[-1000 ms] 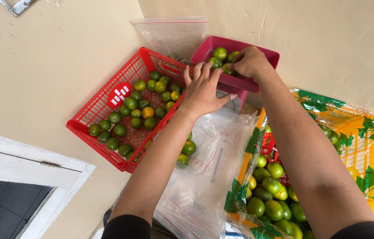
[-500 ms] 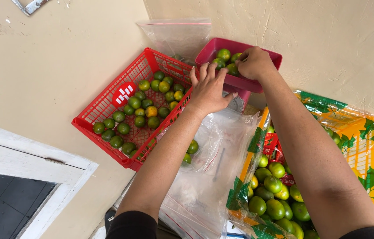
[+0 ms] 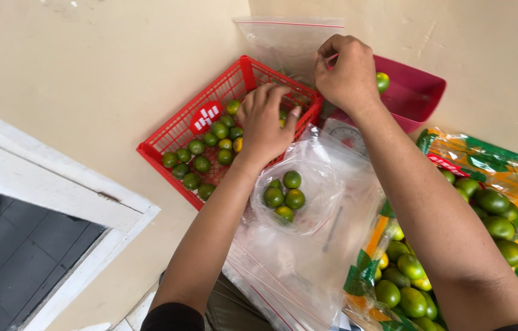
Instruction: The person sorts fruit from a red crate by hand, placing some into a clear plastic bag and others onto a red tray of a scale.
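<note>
My left hand (image 3: 265,122) is cupped palm down over the near corner of a red plastic basket (image 3: 173,140) that holds several green limes (image 3: 210,144). What lies under its fingers is hidden. My right hand (image 3: 347,68) is closed at the left rim of a magenta tray (image 3: 417,93), where one lime (image 3: 382,81) shows beside it. Just below my left wrist, a clear plastic bag (image 3: 320,184) lies open with several limes (image 3: 284,195) inside.
A printed green and yellow bag (image 3: 485,165) full of limes lies at the right. A white scale dial (image 3: 347,138) shows under the tray. A clear zip bag (image 3: 283,43) leans on the wall, with more (image 3: 283,276) at the bottom. A white frame (image 3: 56,202) borders the left.
My left hand has dropped from the tray's side onto the basket corner. My right hand has shifted from inside the tray to its left rim. More limes show in the clear bag.
</note>
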